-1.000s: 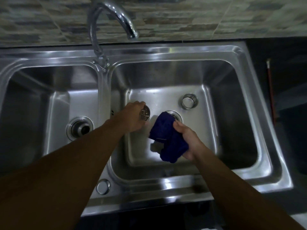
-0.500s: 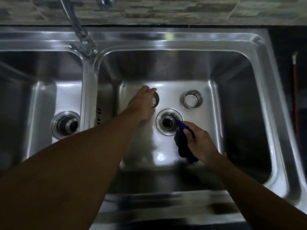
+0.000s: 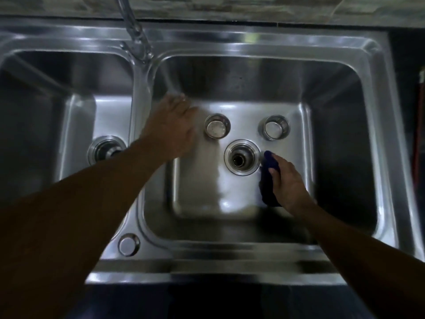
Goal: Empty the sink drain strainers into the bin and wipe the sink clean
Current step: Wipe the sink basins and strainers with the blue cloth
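Two steel drain strainers stand on the floor of the right basin (image 3: 197,194): one strainer (image 3: 217,129) just left of centre, the other strainer (image 3: 276,127) to its right. Between and below them is the open right drain (image 3: 242,157). My left hand (image 3: 172,125), blurred, hovers left of the nearer strainer with fingers apart and nothing in it. My right hand (image 3: 287,180) presses a dark blue cloth (image 3: 268,178) onto the basin floor just right of the drain. The left basin's drain (image 3: 105,150) is partly hidden by my left forearm.
The tap's neck (image 3: 135,33) rises from the divider between the basins. A round cap (image 3: 128,244) sits on the sink's front rim. A red-handled object (image 3: 419,134) lies on the dark counter at the far right. A tiled wall runs along the back.
My left hand has let go of the strainer, which now stands on the basin floor, and has pulled away to the left. My right hand with the cloth has shifted to the drain's right side.
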Action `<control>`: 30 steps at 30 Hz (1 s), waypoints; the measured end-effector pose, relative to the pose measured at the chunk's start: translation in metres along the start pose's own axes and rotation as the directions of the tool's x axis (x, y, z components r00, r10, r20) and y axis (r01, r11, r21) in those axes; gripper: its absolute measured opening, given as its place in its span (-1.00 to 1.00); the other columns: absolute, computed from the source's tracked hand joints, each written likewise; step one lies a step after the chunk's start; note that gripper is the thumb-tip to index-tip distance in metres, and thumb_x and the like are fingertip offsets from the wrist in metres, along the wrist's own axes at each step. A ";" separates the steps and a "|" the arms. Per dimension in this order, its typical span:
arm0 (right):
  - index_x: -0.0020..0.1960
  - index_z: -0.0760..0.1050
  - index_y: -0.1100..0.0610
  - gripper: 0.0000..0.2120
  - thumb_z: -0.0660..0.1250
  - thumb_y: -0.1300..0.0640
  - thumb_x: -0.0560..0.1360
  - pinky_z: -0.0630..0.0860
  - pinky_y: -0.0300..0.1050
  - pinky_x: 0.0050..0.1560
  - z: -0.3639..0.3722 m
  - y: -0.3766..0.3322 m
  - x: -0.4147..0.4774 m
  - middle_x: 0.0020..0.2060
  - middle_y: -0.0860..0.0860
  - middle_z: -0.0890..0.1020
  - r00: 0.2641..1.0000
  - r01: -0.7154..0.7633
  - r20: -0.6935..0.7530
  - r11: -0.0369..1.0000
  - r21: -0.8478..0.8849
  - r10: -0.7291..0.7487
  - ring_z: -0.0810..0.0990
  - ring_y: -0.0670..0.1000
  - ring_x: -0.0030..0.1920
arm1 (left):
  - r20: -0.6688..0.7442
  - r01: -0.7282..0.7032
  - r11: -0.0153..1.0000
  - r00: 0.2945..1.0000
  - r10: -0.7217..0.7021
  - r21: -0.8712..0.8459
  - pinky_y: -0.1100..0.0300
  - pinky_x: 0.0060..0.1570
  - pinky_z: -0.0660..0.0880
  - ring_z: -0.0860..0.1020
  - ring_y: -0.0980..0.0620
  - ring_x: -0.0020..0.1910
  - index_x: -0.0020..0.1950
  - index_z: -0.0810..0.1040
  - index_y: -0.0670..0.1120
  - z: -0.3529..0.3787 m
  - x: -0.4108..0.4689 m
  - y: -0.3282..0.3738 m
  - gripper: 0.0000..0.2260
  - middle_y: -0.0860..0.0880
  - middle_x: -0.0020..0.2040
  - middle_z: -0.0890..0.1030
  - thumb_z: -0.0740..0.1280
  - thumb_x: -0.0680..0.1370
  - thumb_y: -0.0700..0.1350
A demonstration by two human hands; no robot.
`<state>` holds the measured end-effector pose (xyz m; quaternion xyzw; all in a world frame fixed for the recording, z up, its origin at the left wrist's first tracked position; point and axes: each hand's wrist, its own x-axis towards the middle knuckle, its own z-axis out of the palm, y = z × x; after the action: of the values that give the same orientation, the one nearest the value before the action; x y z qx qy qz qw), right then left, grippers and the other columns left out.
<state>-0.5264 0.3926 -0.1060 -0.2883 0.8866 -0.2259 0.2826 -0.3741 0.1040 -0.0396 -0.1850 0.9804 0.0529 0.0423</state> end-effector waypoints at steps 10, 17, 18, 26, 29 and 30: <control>0.64 -0.18 0.13 -0.27 0.18 0.32 0.63 -0.04 0.18 0.61 0.051 -0.022 -0.004 0.63 0.13 -0.21 0.868 0.308 0.479 0.900 -0.309 -0.132 -0.21 0.21 0.64 | -0.120 0.023 0.984 0.992 -0.045 -0.179 -0.17 0.58 0.11 0.26 -0.20 0.58 0.44 0.48 -0.21 -0.006 -0.065 -0.018 -0.60 -0.22 0.47 0.45 0.15 0.66 -0.06; 0.61 0.11 0.17 -0.37 0.21 0.38 0.59 -0.17 0.15 0.61 0.106 -0.094 0.004 0.63 0.18 -0.06 0.509 0.692 0.767 0.715 -0.095 -0.390 -0.17 0.24 0.63 | -0.169 0.026 0.972 0.983 -0.066 -0.232 -0.05 0.62 0.04 0.33 -0.16 0.54 0.38 0.55 -0.20 -0.004 -0.063 -0.020 -0.66 -0.19 0.40 0.54 0.18 0.66 -0.14; 0.61 0.14 0.17 -0.34 0.24 0.40 0.57 -0.16 0.17 0.61 0.116 -0.105 0.001 0.64 0.17 -0.05 0.479 0.691 0.790 0.719 -0.070 -0.384 -0.17 0.23 0.64 | -0.173 0.030 0.971 0.982 -0.072 -0.237 -0.02 0.62 0.02 0.33 -0.16 0.54 0.38 0.55 -0.20 -0.003 -0.063 -0.021 -0.66 -0.19 0.40 0.54 0.17 0.66 -0.14; 0.51 0.39 0.07 -0.39 0.20 0.48 0.54 -0.01 0.10 0.63 0.057 -0.050 -0.013 0.62 0.07 0.16 0.487 0.605 0.810 0.795 -0.043 -0.326 0.07 0.14 0.63 | -0.165 -0.013 0.974 0.986 -0.025 -0.227 -0.19 0.51 0.19 0.43 -0.24 0.43 0.32 0.57 -0.22 -0.001 -0.058 -0.026 -0.68 -0.20 0.29 0.59 0.21 0.60 -0.20; 0.53 0.34 0.17 -0.38 0.19 0.49 0.50 0.07 0.02 0.57 -0.003 0.009 -0.013 0.61 0.16 0.11 0.524 0.565 0.827 0.809 -0.161 -0.201 0.11 0.19 0.62 | -0.169 -0.019 0.976 0.985 -0.019 -0.217 -0.23 0.49 0.22 0.44 -0.26 0.41 0.30 0.58 -0.22 0.001 -0.058 -0.028 -0.68 -0.20 0.26 0.60 0.21 0.59 -0.20; 0.55 0.31 0.15 -0.38 0.18 0.47 0.52 0.07 0.02 0.57 -0.022 0.028 -0.013 0.62 0.13 0.10 0.598 0.500 0.791 0.831 -0.245 -0.127 0.11 0.18 0.62 | -0.170 -0.023 0.976 0.985 -0.015 -0.215 -0.24 0.48 0.23 0.44 -0.27 0.40 0.29 0.58 -0.23 0.002 -0.058 -0.028 -0.68 -0.21 0.26 0.61 0.21 0.59 -0.20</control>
<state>-0.5420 0.4269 -0.1011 -0.5668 0.6497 0.0734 0.5013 -0.3101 0.0988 -0.0380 -0.1905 0.9692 0.1433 -0.0625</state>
